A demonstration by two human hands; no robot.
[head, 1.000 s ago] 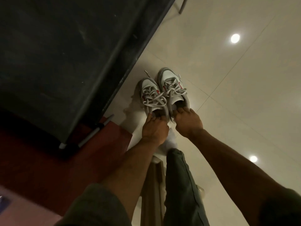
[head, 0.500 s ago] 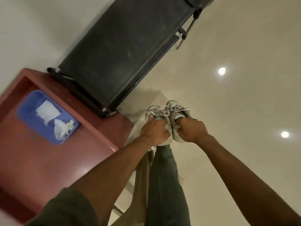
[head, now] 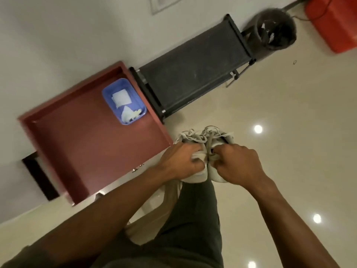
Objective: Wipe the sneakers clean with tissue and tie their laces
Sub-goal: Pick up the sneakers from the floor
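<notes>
Two white sneakers hang side by side above the floor, their loose laces (head: 201, 135) spilling over the toes. My left hand (head: 181, 161) grips the left sneaker (head: 195, 176) at its collar, fingers curled inside. My right hand (head: 237, 163) holds the right sneaker (head: 216, 174) the same way. A blue tray (head: 108, 93) on the red table (head: 92, 144) to the left carries white tissue (head: 120, 98) and a crumpled piece.
A dark rack (head: 193, 74) stands against the wall beyond the red table. A black bin (head: 276, 29) and a red container (head: 334, 22) sit at the far right. My leg in dark trousers (head: 193, 219) is below the sneakers. Glossy tiled floor spreads to the right.
Both hands have lifted the sneakers off the floor and brought them closer. The view has pulled back, so the red table, blue tray and bin now show.
</notes>
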